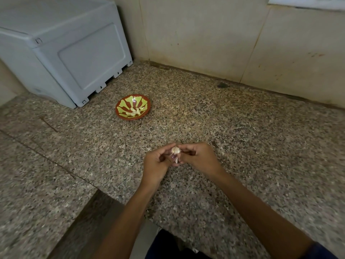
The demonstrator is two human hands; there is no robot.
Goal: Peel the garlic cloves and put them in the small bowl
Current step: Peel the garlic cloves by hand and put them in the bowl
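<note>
garlic clove [175,150] pinched upright over the counter [242,131] between fingertips of left hand [158,161] and right hand [197,157], loose skin hanging below, lower end hidden; small bowl [133,109] well apart.

Both hands' fingers [169,148] pinched together

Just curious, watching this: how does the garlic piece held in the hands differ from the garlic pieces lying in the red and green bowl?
The garlic piece in the hands is held above the speckled stone counter between left hand and right hand, with papery skin hanging; the garlic cloves in the small red and green bowl lie loose, look bare. It is one; they are several. All are pale.
</note>
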